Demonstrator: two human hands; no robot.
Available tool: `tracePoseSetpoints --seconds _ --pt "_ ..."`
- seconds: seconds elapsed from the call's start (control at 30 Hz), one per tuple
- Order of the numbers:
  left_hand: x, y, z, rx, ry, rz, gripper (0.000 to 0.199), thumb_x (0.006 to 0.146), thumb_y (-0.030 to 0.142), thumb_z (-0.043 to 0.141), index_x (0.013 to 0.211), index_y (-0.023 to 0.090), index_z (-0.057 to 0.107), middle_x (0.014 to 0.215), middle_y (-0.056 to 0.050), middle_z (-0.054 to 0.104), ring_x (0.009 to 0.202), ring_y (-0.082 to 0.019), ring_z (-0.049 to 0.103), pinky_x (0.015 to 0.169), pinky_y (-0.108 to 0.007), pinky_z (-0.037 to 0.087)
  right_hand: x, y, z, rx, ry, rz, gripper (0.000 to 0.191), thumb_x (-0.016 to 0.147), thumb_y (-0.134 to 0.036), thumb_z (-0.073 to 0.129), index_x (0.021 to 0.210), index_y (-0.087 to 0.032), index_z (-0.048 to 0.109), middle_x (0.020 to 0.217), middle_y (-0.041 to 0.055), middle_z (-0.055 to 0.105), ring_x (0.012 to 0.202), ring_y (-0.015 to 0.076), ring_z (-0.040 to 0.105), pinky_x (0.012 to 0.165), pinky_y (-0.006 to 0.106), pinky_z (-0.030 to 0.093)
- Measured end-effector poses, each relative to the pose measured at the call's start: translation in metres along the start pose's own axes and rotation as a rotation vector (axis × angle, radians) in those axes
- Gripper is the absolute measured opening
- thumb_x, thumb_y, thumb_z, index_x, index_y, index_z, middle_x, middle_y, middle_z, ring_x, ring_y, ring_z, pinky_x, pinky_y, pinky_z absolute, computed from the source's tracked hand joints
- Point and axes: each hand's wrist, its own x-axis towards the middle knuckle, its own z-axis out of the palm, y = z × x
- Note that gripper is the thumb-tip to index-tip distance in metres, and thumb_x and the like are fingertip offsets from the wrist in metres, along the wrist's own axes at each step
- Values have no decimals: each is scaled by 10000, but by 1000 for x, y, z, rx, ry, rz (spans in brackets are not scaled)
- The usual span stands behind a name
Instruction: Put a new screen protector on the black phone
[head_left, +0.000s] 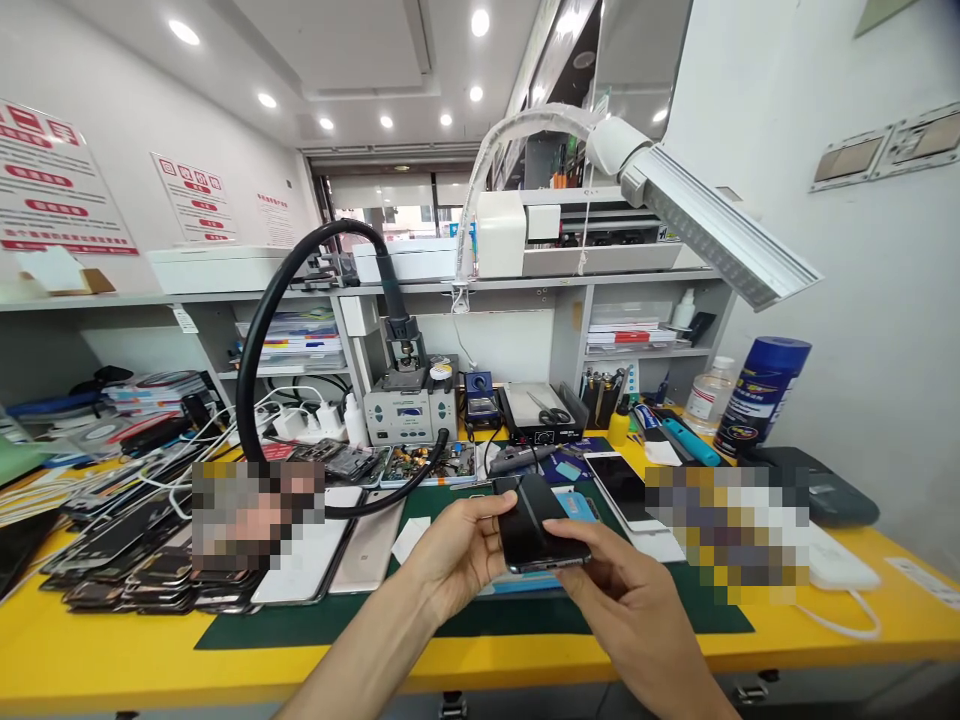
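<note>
A black smartphone is held above the green mat, its dark glossy face up and its lower edge toward me. My left hand grips its left side, thumb on the upper left edge. On the lower right corner my right hand is closed, thumb over the face and fingers beneath the edge. Partly hidden under the phone lies a light blue item. A white-framed phone rests to the right, and a pale gold phone lies left of my hands.
Stacked phones and parts cover the left of the yellow table. A black hose arches from the grey hot-air station. A lamp hangs at upper right, above a blue spray can.
</note>
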Motion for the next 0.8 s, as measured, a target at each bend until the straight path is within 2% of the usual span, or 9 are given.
tracePoseSetpoints --seconds 0.1,0.17,0.23,0.3,0.37,0.43,0.53,0.63,0.8 --pt "1 -4 -4 104 -31 -27 209 884 309 691 914 103 705 729 -44 653 496 -107 564 444 -224 541 7 -7 -6 -31 20 -22 289 868 -411 708 1067 -216 786 652 11 580 544 140 390 490 273 312" --pt "2 -5 -10 194 -53 -10 287 869 400 705 845 114 706 643 -15 593 442 -106 507 406 -242 521 16 -18 -11 -47 -52 -43 259 842 -384 743 1024 -207 794 673 12 621 540 131 406 492 267 333" --pt "3 -5 -18 302 -56 67 414 845 512 708 699 127 673 513 16 496 380 -113 447 370 -255 480 27 -29 -17 -40 -103 -2 275 842 -372 751 1046 -190 785 674 14 645 540 126 418 484 258 331" --pt "2 -2 -28 399 -32 232 503 844 582 681 595 149 618 430 39 406 349 -108 394 359 -231 412 39 -38 -22 -10 -155 80 315 817 -380 769 1048 -167 774 663 15 672 476 91 354 435 238 264" --pt "-1 2 -36 472 -18 443 450 861 550 673 649 154 649 488 18 485 428 -110 466 450 -210 434 52 -45 -26 9 -179 135 323 815 -372 761 1043 -143 763 674 41 713 434 67 289 405 228 221" --pt "-3 6 -40 562 -51 596 281 829 437 744 821 156 726 742 -45 667 675 -153 617 653 -214 506 64 -49 -28 26 -217 166 319 802 -352 765 1033 -134 765 708 68 742 410 51 252 394 228 201" --pt "-3 8 -36 708 -85 744 179 797 304 787 928 184 759 1016 -78 699 957 -207 626 872 -232 480 79 -51 -27 47 -254 174 276 774 -312 775 981 -130 776 700 77 745 404 45 256 399 230 189" --pt "4 9 -28 825 -83 851 110 847 302 738 817 196 739 893 -52 663 872 -191 576 832 -232 445 89 -53 -25 60 -274 189 234 764 -296 770 919 -121 777 707 93 751 397 39 263 400 231 184" --pt "17 9 -25 932 -16 957 321 930 356 632 656 190 614 646 9 507 622 -137 417 614 -233 334 98 -52 -21 79 -271 204 207 755 -279 782 857 -103 743 757 132 768 387 36 307 393 229 192"
